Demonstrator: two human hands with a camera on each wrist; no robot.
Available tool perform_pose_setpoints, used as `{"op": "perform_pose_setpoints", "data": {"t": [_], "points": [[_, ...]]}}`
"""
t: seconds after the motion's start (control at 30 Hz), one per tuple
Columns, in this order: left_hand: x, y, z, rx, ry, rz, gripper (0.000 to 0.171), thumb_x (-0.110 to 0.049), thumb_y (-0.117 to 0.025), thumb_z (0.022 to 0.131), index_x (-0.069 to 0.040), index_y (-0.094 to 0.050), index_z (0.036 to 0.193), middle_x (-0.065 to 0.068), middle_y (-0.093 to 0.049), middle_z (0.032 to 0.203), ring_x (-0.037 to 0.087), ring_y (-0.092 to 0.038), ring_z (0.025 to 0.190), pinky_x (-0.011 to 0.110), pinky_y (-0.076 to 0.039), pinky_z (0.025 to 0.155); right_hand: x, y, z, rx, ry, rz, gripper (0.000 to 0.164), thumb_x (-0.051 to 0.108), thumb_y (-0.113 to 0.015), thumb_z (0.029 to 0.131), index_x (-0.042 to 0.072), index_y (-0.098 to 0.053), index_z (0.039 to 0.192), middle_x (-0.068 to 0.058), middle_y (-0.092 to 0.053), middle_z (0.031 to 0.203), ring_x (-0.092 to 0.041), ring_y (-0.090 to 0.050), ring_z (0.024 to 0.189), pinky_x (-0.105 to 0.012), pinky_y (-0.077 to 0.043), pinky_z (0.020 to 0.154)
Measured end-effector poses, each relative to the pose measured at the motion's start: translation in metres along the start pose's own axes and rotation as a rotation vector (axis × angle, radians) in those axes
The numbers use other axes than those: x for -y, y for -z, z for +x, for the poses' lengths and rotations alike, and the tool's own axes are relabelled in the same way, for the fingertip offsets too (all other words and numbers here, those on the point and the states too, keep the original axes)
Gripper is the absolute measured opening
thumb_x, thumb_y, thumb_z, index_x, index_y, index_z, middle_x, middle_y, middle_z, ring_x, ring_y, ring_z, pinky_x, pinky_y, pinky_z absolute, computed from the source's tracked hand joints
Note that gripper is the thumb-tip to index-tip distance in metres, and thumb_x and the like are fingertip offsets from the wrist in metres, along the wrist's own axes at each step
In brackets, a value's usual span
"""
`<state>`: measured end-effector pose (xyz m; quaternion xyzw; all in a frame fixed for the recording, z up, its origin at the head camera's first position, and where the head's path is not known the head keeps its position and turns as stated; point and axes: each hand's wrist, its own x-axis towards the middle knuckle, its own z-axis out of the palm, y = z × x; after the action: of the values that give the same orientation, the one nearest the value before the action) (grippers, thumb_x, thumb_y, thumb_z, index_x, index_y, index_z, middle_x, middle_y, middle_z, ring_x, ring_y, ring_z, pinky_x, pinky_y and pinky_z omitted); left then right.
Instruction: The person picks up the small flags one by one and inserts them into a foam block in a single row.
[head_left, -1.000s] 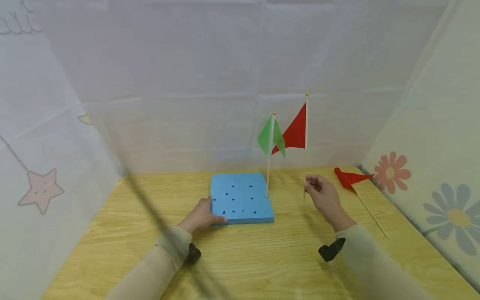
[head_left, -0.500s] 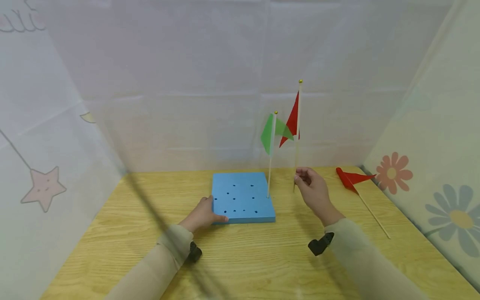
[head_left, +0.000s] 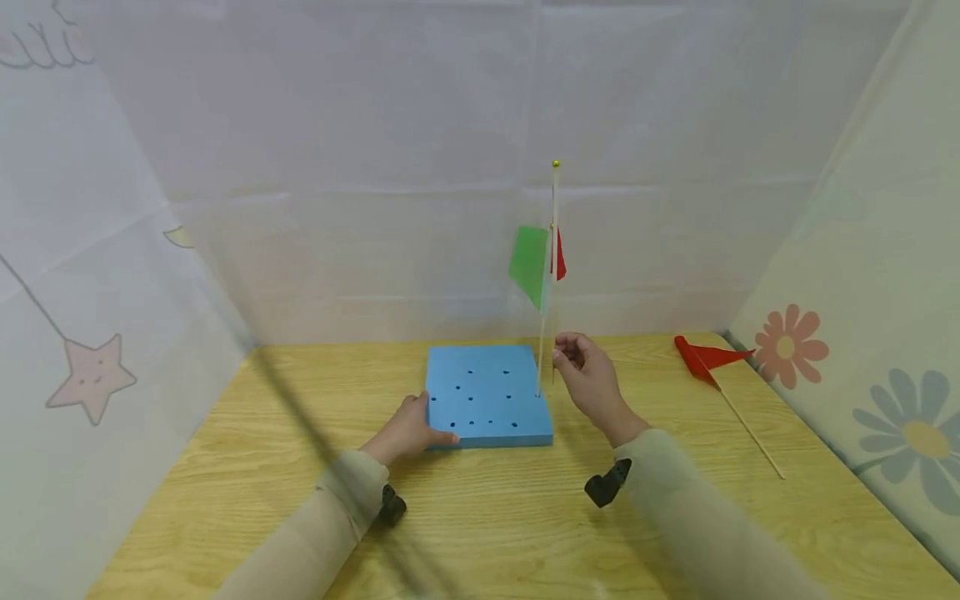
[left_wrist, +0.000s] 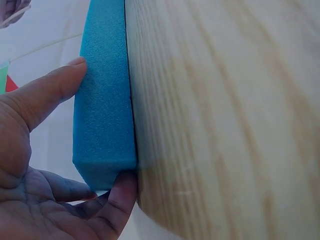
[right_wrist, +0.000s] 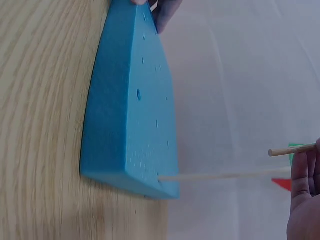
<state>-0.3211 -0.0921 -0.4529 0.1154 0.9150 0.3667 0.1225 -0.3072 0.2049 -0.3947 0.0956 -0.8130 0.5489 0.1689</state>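
Note:
A blue foam block (head_left: 487, 410) with several small holes lies flat on the table. My left hand (head_left: 408, 431) grips its near left corner, thumb on the top edge and fingers against the side, as the left wrist view shows. A green flag (head_left: 529, 265) stands upright, its stick in a hole near the block's right edge. Just right of the block, my right hand (head_left: 592, 379) pinches the lower stick of a red flag (head_left: 558, 257), held upright and overlapping the green one. In the right wrist view the stick's bare lower end (right_wrist: 280, 151) is above the block, apart from it.
Another red flag (head_left: 699, 358) lies on the table to the right, its stick pointing toward the near edge. A wooden table (head_left: 495, 517) carries everything. White cloth walls (head_left: 360, 167) with printed flowers and a star enclose the back and sides.
My right hand has carried the red flag leftward, close to the block's right edge, and its cloth has swung round. My left hand stays on the block.

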Motion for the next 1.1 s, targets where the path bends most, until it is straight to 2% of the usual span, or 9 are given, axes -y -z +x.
{"op": "perform_pose_setpoints", "data": {"t": [0.2,0.4,0.63,0.87,1.0,1.1], "points": [[0.001,0.001,-0.001,0.01,-0.016,-0.005,0.109,-0.035,-0.086,0.087,0.014,-0.019,0.158,0.038,-0.025,0.159,0.049,-0.032,0.146,0.057,-0.035,0.115,0.003,-0.018,0.004,0.01,0.034,0.038,0.02,0.002,-0.057,0.106,-0.009,-0.06,0.122,-0.024,-0.062,0.108,-0.028,-0.061,0.094,-0.018,-0.049,0.076],[0.002,0.001,0.001,0.006,-0.01,-0.005,0.11,-0.035,-0.086,0.087,0.013,-0.019,0.159,0.036,-0.024,0.16,0.048,-0.031,0.146,0.058,-0.034,0.115,-0.001,-0.031,0.009,0.024,0.0,0.064,0.02,0.003,-0.057,0.106,-0.008,-0.059,0.123,-0.019,-0.062,0.107,-0.028,-0.06,0.095,-0.019,-0.048,0.078],[0.0,0.001,0.001,0.002,-0.002,-0.004,0.109,-0.035,-0.087,0.087,0.013,-0.02,0.158,0.037,-0.025,0.16,0.048,-0.031,0.147,0.057,-0.034,0.116,-0.007,-0.044,0.013,0.017,-0.039,0.0,0.023,0.004,-0.058,0.106,-0.007,-0.059,0.125,-0.019,-0.063,0.109,-0.029,-0.06,0.098,-0.018,-0.047,0.076],[-0.001,0.002,0.0,-0.003,0.005,-0.006,0.109,-0.035,-0.086,0.087,0.012,-0.02,0.159,0.035,-0.025,0.16,0.047,-0.032,0.147,0.056,-0.034,0.115,-0.014,-0.054,0.018,0.032,-0.006,-0.014,0.021,0.002,-0.06,0.104,-0.008,-0.06,0.123,-0.02,-0.063,0.107,-0.032,-0.061,0.096,-0.019,-0.047,0.075],[-0.001,0.0,0.001,-0.003,0.001,0.003,0.109,-0.035,-0.086,0.087,0.013,-0.02,0.159,0.036,-0.025,0.16,0.047,-0.031,0.147,0.055,-0.034,0.116,-0.023,-0.059,0.02,0.039,-0.015,-0.065,0.019,0.003,-0.061,0.104,-0.006,-0.061,0.121,-0.018,-0.064,0.107,-0.03,-0.06,0.097,-0.025,-0.051,0.08],[-0.001,0.0,0.002,-0.006,0.004,0.013,0.11,-0.035,-0.087,0.086,0.014,-0.019,0.158,0.037,-0.026,0.159,0.048,-0.032,0.146,0.055,-0.033,0.117,-0.028,-0.064,0.02,0.039,-0.02,-0.122,0.017,0.003,-0.062,0.103,-0.005,-0.06,0.118,-0.018,-0.065,0.109,-0.031,-0.061,0.101,-0.035,-0.054,0.088]]}}
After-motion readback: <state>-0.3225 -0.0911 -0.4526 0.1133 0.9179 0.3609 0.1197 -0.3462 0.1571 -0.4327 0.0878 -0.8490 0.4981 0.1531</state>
